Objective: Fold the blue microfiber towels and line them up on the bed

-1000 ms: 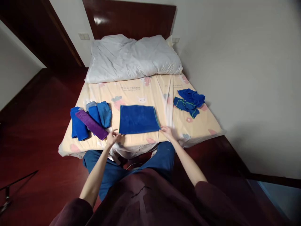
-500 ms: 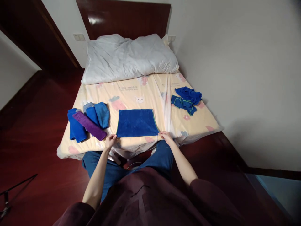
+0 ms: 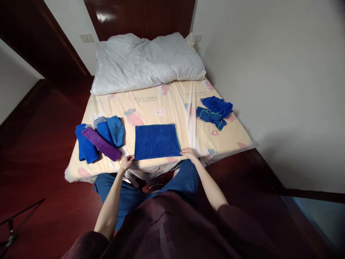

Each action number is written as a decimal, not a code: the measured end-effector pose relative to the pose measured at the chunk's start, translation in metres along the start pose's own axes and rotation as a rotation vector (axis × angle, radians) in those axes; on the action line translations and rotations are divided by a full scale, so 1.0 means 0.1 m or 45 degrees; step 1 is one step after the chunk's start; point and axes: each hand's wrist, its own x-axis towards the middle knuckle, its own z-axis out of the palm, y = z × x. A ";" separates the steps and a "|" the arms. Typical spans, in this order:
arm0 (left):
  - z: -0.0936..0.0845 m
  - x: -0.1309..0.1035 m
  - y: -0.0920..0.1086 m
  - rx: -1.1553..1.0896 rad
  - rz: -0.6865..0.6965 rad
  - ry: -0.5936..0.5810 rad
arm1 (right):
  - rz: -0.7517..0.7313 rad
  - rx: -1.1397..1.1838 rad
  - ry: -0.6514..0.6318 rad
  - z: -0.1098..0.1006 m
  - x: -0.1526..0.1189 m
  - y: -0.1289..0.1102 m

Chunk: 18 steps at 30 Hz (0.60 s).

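A blue towel [image 3: 157, 141] with green edging lies spread flat on the bed, close to its front edge. My left hand [image 3: 126, 162] pinches the towel's near left corner between thumb and fingers. At the near right corner, my right hand [image 3: 189, 154] has its fingers closed on the towel's edge. Left of the towel, a purple folded cloth [image 3: 101, 144] rests across several folded blue cloths [image 3: 86, 144]. Crumpled blue cloths [image 3: 215, 110] with green edging lie in a heap on the right side of the bed.
The bed [image 3: 159, 104] has a pale printed sheet with a lengthwise crease. A bunched white quilt [image 3: 148, 63] lies by the dark headboard [image 3: 145, 18]. A wall [image 3: 269, 72] runs along the right. At lower left a thin black stand [image 3: 10, 226] is on the red floor [image 3: 54, 201].
The towel's near edge has come slightly toward me on the left, and the towel lies a little flatter. Both hands stay at its near corners. The view has shifted slightly.
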 end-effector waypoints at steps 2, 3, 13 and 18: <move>-0.06 -0.05 -0.04 0.026 -0.008 -0.032 | 0.034 -0.036 -0.046 -0.06 0.02 0.00; -0.09 -0.08 -0.06 0.038 -0.017 -0.060 | 0.053 -0.066 -0.078 -0.08 0.03 0.00; -0.17 0.32 0.09 0.132 -0.091 -0.272 | 0.026 -0.166 -0.190 0.06 0.57 -0.31; -0.13 1.01 0.37 0.147 -0.186 -0.062 | -0.127 -0.176 0.003 0.31 1.15 -0.67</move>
